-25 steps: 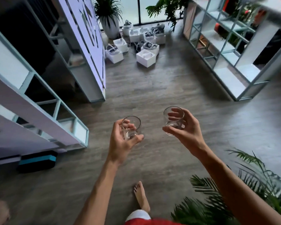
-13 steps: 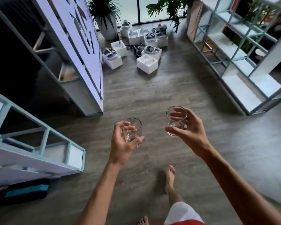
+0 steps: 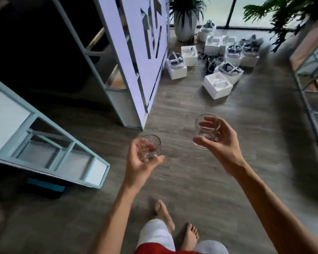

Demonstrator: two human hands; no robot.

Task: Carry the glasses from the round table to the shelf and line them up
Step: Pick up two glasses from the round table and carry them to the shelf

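My left hand (image 3: 139, 164) grips a short clear glass (image 3: 149, 148) upright, fingers curled round its side, over the wooden floor. To its right and a little higher, my right hand (image 3: 221, 143) holds a second clear glass (image 3: 206, 131) with thumb and fingers wrapped round it. A pale blue open shelf unit (image 3: 50, 143) stands low at the left, its compartments bare as far as I see. Another open shelf unit (image 3: 312, 99) runs along the right edge. The round table is out of view.
A tall white panel with cut-outs (image 3: 136, 52) stands ahead at the left. Several white boxes (image 3: 218, 85) and cables lie on the floor ahead, near a white plant pot (image 3: 184, 24). A black and teal box (image 3: 44, 186) sits under the left shelf. My bare feet (image 3: 190, 235) show below.
I have walked forward and turned left: the left shelf and white panel are nearer, the right shelf has slid toward the edge. Both hands keep hold of their glasses.
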